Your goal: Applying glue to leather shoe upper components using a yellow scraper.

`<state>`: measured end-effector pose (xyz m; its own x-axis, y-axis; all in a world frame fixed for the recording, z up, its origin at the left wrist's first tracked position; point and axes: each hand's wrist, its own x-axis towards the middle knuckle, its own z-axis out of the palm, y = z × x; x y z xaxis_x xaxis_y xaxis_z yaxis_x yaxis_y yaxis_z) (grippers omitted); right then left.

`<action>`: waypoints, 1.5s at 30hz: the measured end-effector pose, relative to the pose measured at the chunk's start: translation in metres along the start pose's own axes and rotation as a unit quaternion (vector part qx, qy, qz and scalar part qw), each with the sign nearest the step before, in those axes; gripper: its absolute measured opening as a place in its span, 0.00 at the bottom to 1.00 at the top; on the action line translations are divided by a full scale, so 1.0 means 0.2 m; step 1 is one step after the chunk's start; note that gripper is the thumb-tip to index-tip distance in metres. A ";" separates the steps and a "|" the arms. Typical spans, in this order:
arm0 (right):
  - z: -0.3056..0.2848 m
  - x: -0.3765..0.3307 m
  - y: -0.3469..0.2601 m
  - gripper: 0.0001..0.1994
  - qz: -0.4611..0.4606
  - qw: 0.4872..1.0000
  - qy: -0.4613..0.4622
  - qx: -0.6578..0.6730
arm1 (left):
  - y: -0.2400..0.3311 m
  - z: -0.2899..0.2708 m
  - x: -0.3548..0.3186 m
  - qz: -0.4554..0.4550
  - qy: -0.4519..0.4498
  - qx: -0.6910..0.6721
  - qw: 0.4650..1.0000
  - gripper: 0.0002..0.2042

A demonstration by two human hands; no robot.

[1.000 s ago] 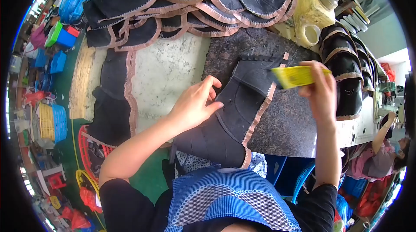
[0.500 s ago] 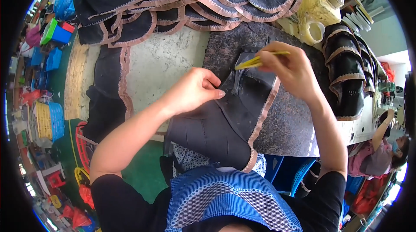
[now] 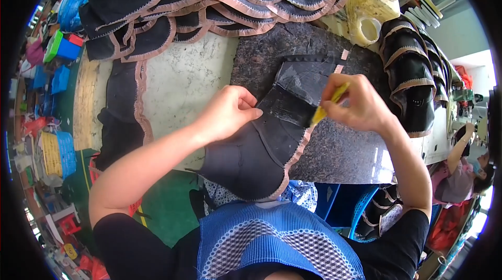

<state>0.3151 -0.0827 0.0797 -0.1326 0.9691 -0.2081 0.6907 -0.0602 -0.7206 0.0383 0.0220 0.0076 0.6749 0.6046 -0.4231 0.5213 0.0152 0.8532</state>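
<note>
A black leather-like panel [image 3: 246, 162] with a pinkish-tan zigzag-stitched edge lies partly on the dark speckled board, its near end hanging toward my apron. My left hand [image 3: 227, 115] pinches the panel's left edge between thumb and fingers. In the closed fingers of my right hand [image 3: 361, 103] is a yellow brush [image 3: 320, 114], tilted, its tip down at the panel's right side beside the tan edging. A shiny dark streak [image 3: 287, 108] crosses the panel between my hands.
Overlapping tan-edged black pieces [image 3: 209, 10] cover the far side of the table. A glue-stained yellow container [image 3: 372, 0] stands at the far right, near another stack of curved black pieces [image 3: 410, 78]. One more black piece [image 3: 123, 107] lies at left. A person [image 3: 460, 175] sits at far right.
My right hand has brought the brush nearer me and rightward, from the panel's upper middle to its right edge. A broad shiny streak now shows across the panel. My left hand keeps its pinch.
</note>
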 end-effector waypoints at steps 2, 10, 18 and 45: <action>-0.07 -0.01 0.03 0.09 0.034 0.986 0.062 0.153 | -0.02 0.04 -0.02 0.027 0.025 0.019 0.999 0.13; 0.07 0.06 0.21 0.13 0.122 0.954 0.206 0.183 | -0.06 0.10 -0.03 0.066 0.067 -0.004 0.996 0.12; 0.10 0.30 0.06 0.14 0.016 0.930 0.261 0.260 | -0.05 0.11 -0.02 0.077 0.065 -0.032 0.994 0.12; -0.47 0.13 0.52 0.12 0.011 0.911 0.408 -0.049 | 0.04 -0.11 0.20 0.214 0.205 0.064 0.953 0.14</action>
<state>0.4503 -0.0409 0.0614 0.4283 0.8252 0.3681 0.7519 -0.0995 -0.6517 0.0584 0.0634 0.0051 0.5920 0.7951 0.1318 0.3218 -0.3831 0.8658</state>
